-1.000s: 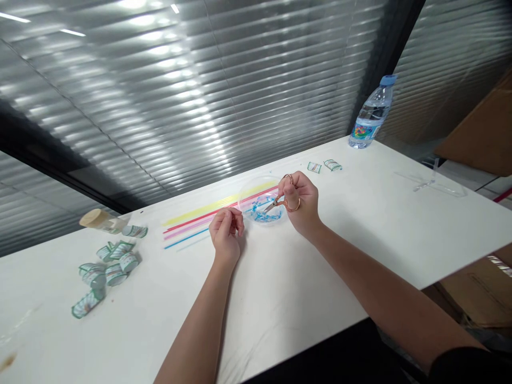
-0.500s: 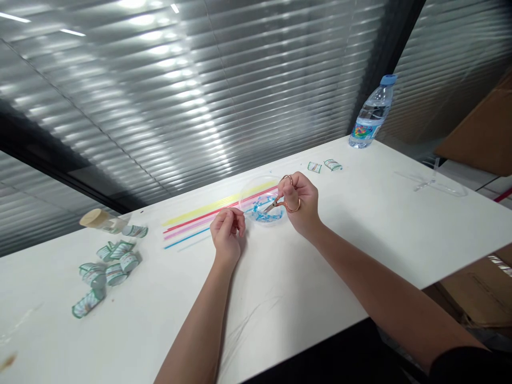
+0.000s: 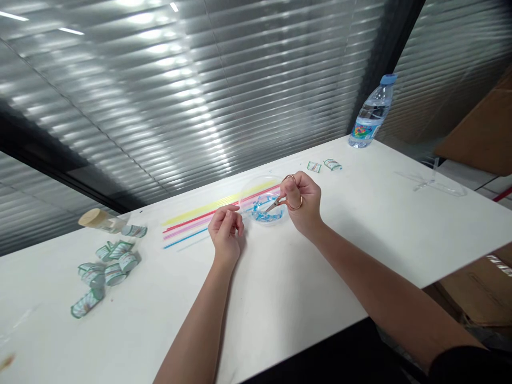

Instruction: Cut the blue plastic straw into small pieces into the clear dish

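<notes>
My right hand [image 3: 303,204] grips small rose-gold scissors [image 3: 280,201], the blades pointing left over a clear round dish [image 3: 256,191] that holds several short blue straw pieces [image 3: 264,209]. My left hand [image 3: 226,229] rests on the white table [image 3: 304,277] just left of the dish, its fingertips pinched together on something too small to make out. Long thin straws [image 3: 200,218] in yellow, red, pink and blue lie side by side behind my left hand, running under the dish.
A heap of small green-and-white rolls [image 3: 106,269] and a cork-lidded jar [image 3: 100,220] lie at the left. Two more rolls [image 3: 324,166] sit beyond the dish. A water bottle [image 3: 372,114] stands at the far right corner, with a clear acrylic stand [image 3: 432,184] nearby. Blinds run behind the table.
Both hands stay nearly in place; the left hand's pinched fingers shifted slightly left and up, and the scissors remain over the dish.
</notes>
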Tool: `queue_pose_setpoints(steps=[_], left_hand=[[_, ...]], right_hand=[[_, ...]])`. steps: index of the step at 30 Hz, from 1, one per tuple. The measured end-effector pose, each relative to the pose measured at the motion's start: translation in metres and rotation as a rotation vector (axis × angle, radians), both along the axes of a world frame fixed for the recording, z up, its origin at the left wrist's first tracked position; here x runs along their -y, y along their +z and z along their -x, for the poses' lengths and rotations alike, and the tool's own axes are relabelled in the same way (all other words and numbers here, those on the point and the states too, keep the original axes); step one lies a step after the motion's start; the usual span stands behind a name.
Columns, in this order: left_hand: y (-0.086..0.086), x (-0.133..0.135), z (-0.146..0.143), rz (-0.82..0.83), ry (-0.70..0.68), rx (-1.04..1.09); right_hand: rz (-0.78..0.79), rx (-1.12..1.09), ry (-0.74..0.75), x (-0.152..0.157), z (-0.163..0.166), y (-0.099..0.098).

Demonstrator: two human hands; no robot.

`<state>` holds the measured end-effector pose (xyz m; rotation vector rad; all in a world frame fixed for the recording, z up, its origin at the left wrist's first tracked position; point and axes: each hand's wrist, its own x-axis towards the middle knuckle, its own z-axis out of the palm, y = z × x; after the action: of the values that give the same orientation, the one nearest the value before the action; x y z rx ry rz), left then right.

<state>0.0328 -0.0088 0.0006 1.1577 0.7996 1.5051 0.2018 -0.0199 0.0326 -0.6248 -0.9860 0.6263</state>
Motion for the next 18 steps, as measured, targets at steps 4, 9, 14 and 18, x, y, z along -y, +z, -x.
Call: queue_pose_setpoints(steps=[4,9,14,18], left_hand=[[0.0009,-0.0002,-0.001,0.011,0.049,0.023],[0.0006,-0.0002,-0.0021,0.028,0.046,0.018],[0.0016,-0.0001,-0.0016,0.02,0.035,-0.007],[0.0018,0.0003,-0.0013,0.021,0.022,-0.015]], right_hand=[[0.082,0.026,-0.068,0.0017,-0.001,0.0032],[0.135,0.051,-0.136,0.0035,-0.0013,0.005],[0.143,0.041,-0.132,0.004,-0.0004,0.0034],[0.145,0.046,-0.137,0.0042,-0.0002,0.0024]])
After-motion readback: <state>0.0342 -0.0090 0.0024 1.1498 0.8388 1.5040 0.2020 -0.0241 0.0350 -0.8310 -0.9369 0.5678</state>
